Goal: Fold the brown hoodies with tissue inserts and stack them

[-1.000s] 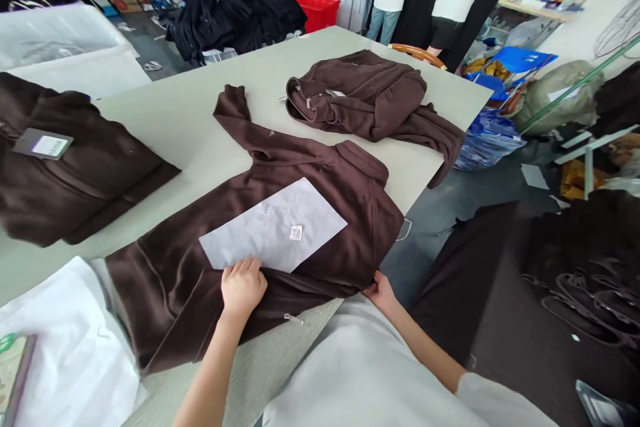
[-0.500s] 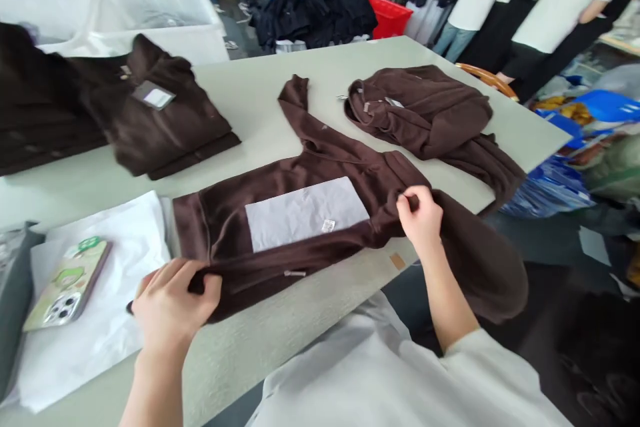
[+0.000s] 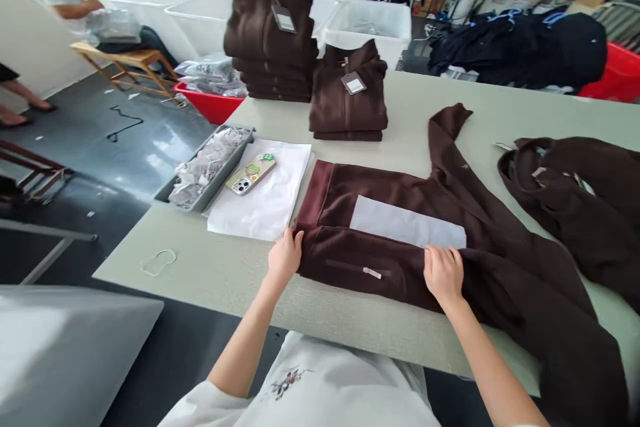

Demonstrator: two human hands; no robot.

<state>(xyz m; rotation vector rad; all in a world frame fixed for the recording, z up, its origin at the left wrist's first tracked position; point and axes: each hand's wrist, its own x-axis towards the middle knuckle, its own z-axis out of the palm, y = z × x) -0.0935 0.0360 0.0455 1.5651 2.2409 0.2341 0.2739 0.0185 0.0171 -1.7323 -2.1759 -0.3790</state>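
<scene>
A dark brown jacket (image 3: 370, 255) lies across the table, its near side folded inward with a zipped pocket on top. My left hand (image 3: 286, 255) grips the corner of its ribbed hem. Farther right, my right hand (image 3: 445, 273) is closed on the folded edge, thumb hidden. Part of a pale rectangular sheet (image 3: 400, 219) shows on the jacket; the folded side covers its near edge. One sleeve (image 3: 447, 137) stretches away from me, while the other side hangs over the table's near edge at right.
Left of the jacket, a phone (image 3: 250, 173) rests on white plastic bags (image 3: 280, 193) beside a grey tray (image 3: 200, 195) of small packets. Folded brown jackets (image 3: 350, 103) stand behind, with another loose brown garment (image 3: 565, 180) at right. A person's hand (image 3: 93, 5) shows far left.
The jacket's near side has been folded farther inward and flattened, covering more of the sheet. My hands have come closer together along the edge. The view has turned left.
</scene>
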